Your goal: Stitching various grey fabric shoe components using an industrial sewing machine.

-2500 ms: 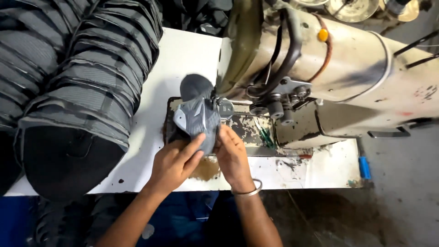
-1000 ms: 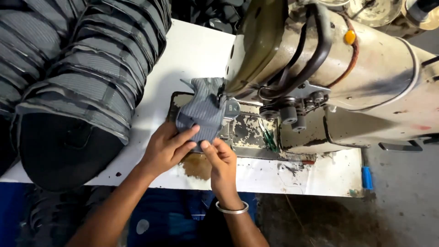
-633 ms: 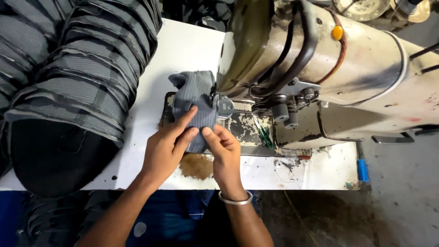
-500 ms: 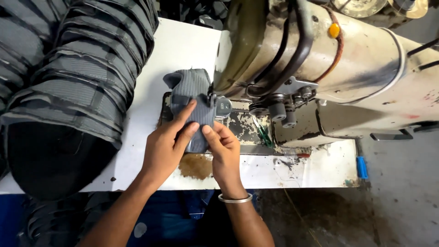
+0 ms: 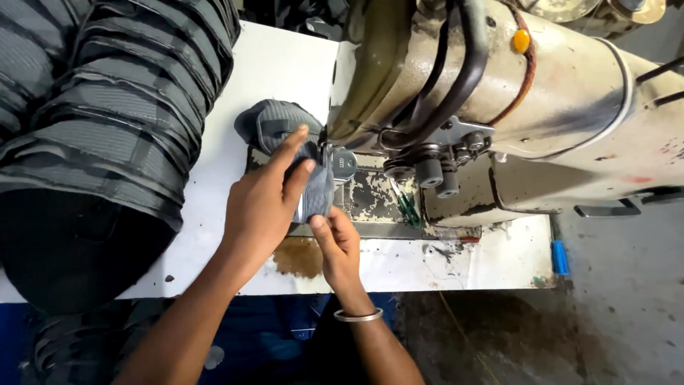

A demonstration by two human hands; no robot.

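Both hands are on the work at the sewing machine (image 5: 541, 107), a big cream-coloured, grimy thing that fills the upper right of the view. The grey ribbed fabric piece (image 5: 274, 121) lies on the machine bed, right up against the needle area under the machine head, with its far end bulging out to the left on the white tabletop (image 5: 285, 64). The left hand (image 5: 267, 199) lies flat across the fabric, fingers stretched forward and pressing it down, the forefinger reaching up near the presser foot (image 5: 329, 153). The right hand (image 5: 338, 242) sits just below, thumb and fingertips pinching the near edge of the same fabric piece; a metal bangle (image 5: 358, 315) rings that wrist. So both are gripping or pressing the cloth, neither one loose. To the left, a tall heap of stacked grey pieces (image 5: 107, 128) with dark bands takes up most of that side of the tabletop, well apart from the hands. There's a brown worn patch (image 5: 299, 257) on the tabletop just beside the right hand, and a small blue object (image 5: 560, 257) at the tabletop's right edge, beneath the machine body. Dark hoses (image 5: 456, 78) loop across the front of the machine head.
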